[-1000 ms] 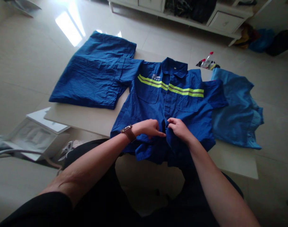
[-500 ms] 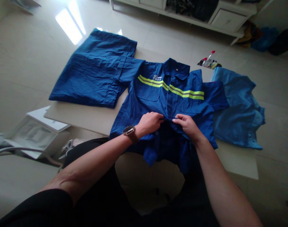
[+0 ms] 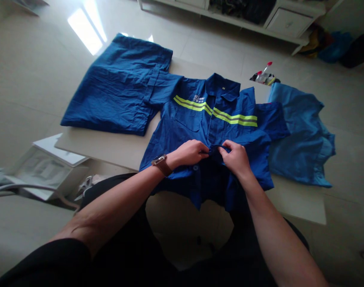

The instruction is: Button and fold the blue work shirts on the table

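A dark blue work jacket [image 3: 189, 119] lies front up with its collar away from me, a yellow-green reflective band across the chest. My left hand [image 3: 194, 152], a watch on its wrist, pinches the jacket's front edge near the middle. Close by on the right, my right hand [image 3: 235, 156] grips the other side of the front opening between thumb and fingers. Below my hands the lower front hangs open toward my lap, and a button [image 3: 195, 168] shows on it. Whether a button is between my fingertips is hidden.
Folded blue clothing [image 3: 119, 87] lies on the table's left part, lighter blue clothing [image 3: 301, 139] on the right. The pale table [image 3: 304, 205] shows at its corner. A white box [image 3: 47, 163] stands at left, bottles [image 3: 264, 75] beyond the table, a white cabinet [image 3: 286, 24] at the back.
Both hands stay at the front opening. My right hand has turned and its fingers have shifted on the cloth; my left has moved slightly right. The hanging flap below has shifted.
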### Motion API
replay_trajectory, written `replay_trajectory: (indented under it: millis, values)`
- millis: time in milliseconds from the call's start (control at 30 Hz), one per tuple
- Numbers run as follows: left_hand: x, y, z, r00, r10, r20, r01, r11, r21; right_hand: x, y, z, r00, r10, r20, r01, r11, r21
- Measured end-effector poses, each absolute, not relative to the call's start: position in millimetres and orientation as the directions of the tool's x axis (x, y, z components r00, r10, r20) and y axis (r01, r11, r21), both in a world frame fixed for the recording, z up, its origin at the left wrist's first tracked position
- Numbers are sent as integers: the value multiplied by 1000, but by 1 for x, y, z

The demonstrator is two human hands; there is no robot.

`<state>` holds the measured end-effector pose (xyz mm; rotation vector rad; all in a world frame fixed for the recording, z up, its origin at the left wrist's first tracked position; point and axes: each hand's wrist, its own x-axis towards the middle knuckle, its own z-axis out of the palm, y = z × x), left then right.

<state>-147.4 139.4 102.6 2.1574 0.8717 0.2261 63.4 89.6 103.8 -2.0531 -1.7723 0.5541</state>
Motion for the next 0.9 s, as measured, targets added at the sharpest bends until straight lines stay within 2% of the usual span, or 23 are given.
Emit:
replay_trajectory:
  millis: [100, 167, 333, 433, 533, 767, 900]
  values:
    - [-149, 141, 99, 789, 611, -62, 438, -488, 755, 56, 87, 102, 142, 990, -13, 872, -131, -471]
    - [-150, 141, 97, 799, 601, -28, 396, -490, 777, 51, 86, 98, 122, 993, -10, 869, -111, -483]
    - [-153, 140, 99, 795, 607, 18, 315, -437, 842, 54, 93, 90, -36, 995, -97, 701, -44, -712]
    - [-155, 141, 102, 786, 618, 29, 260, -372, 891, 64, 98, 92, -63, 983, -170, 545, -109, -831]
    - [-154, 142, 104, 793, 608, 24, 214, -316, 924, 67, 100, 96, -44, 973, -225, 404, -188, -895]
    - [-148, 141, 94, 801, 598, 23, 173, -269, 948, 53, 96, 100, -96, 966, -242, 293, -205, -934]
    - [-148, 141, 87, 781, 622, 47, 170, -284, 944, 55, 94, 97, -98, 970, -224, 294, -187, -937]
